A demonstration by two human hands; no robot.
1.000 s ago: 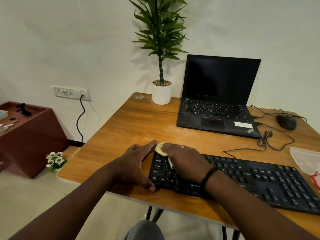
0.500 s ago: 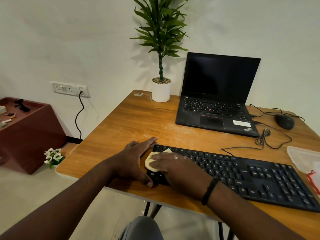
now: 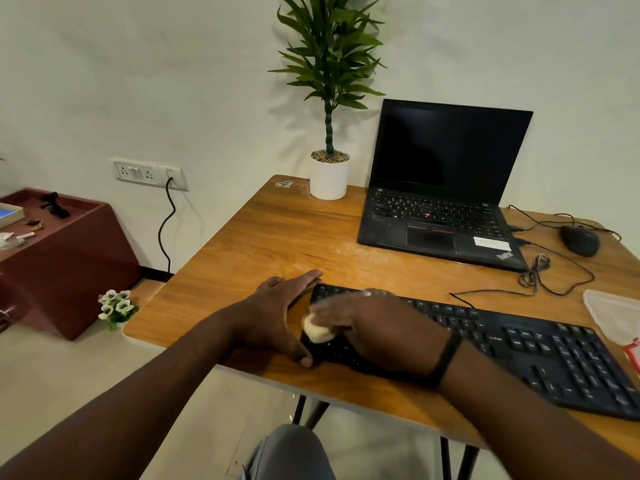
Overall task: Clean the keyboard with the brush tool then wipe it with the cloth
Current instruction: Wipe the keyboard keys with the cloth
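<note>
Wooden table [image 3: 263, 237]: laptop [image 3: 440, 223] behind keyboard [image 3: 540, 351]

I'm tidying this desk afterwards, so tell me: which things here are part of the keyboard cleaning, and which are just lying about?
In use:
- keyboard
- cloth, pressed on the keys at the keyboard's left end by the right hand
- left hand, steadying the keyboard's left edge

Lying about:
- laptop
- mouse
- potted plant
- clear plastic bag
</note>
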